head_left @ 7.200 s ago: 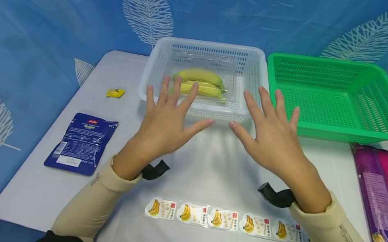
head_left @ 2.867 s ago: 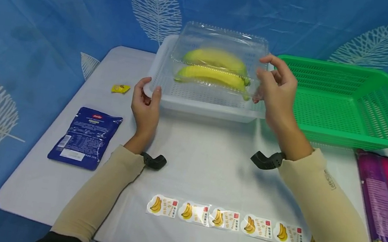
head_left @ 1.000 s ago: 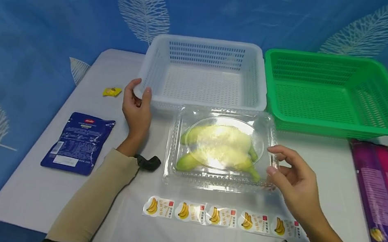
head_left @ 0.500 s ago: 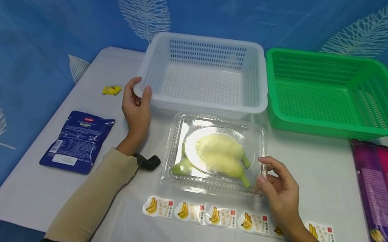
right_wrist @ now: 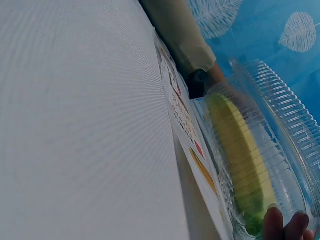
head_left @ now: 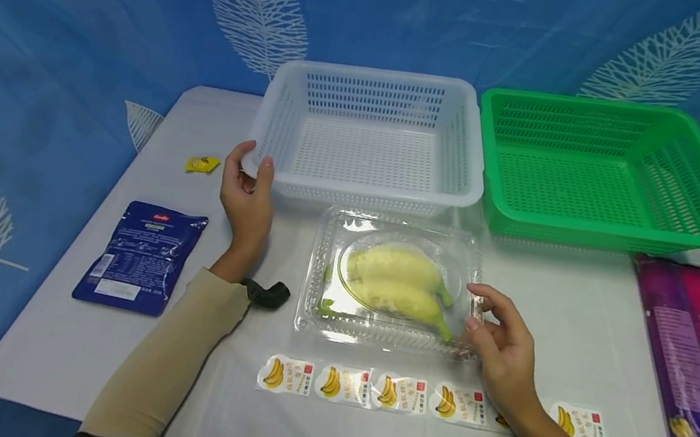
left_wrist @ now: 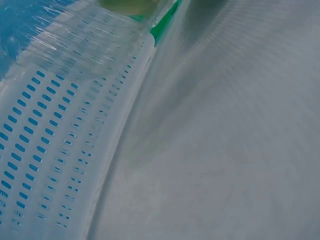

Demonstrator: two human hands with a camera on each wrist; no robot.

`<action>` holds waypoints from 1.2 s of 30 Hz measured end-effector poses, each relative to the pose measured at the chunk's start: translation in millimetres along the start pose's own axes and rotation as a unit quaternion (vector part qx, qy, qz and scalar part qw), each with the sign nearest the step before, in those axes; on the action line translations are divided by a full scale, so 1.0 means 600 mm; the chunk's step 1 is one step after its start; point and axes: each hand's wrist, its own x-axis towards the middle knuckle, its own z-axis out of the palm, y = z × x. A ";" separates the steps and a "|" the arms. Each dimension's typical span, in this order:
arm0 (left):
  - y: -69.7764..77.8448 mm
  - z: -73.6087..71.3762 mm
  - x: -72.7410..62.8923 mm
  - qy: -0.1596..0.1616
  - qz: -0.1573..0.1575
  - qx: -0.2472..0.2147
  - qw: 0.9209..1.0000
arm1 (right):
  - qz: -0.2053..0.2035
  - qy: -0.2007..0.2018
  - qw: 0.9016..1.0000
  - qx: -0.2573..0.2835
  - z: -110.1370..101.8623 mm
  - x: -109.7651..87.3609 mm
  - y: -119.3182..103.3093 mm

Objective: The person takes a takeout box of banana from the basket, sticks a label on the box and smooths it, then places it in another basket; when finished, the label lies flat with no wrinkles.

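Two yellow-green bananas (head_left: 395,299) lie inside a clear plastic clamshell box (head_left: 383,339), which is closed and rests on the table in front of the white basket. My right hand (head_left: 506,349) pinches the box at its right edge, thumb on the near side of the fingers. In the right wrist view, fingertips (right_wrist: 295,225) touch the end of the clamshell box (right_wrist: 280,145). My left hand (head_left: 248,197) grips the front left corner of the white basket (head_left: 367,195). The left wrist view shows the slotted wall of the white basket (left_wrist: 55,150); no hand appears there.
Right of the white basket stands a green basket (head_left: 616,237). A strip of banana stickers (head_left: 389,390) lies in front of the box, partly under my right arm. On the left are a blue pouch (head_left: 143,257) and a small yellow packet (head_left: 201,165); purple packages (head_left: 685,370) lie at right.
The right hand lifted the clamshell box out of the white basket and lowered it onto the table. Over the last half second it shifted only slightly. The left hand took the basket corner and stayed there.
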 end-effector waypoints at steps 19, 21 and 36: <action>0.000 0.002 0.002 0.002 0.002 0.000 1.000 | -0.057 0.046 0.997 0.013 -0.003 0.002 0.021; 0.001 0.003 0.002 -0.001 0.001 -0.006 1.000 | -0.058 0.047 0.997 0.017 -0.003 0.002 0.022; 0.012 -0.003 -0.008 0.009 -0.037 0.006 0.999 | -0.065 0.040 0.997 0.028 -0.004 0.000 0.028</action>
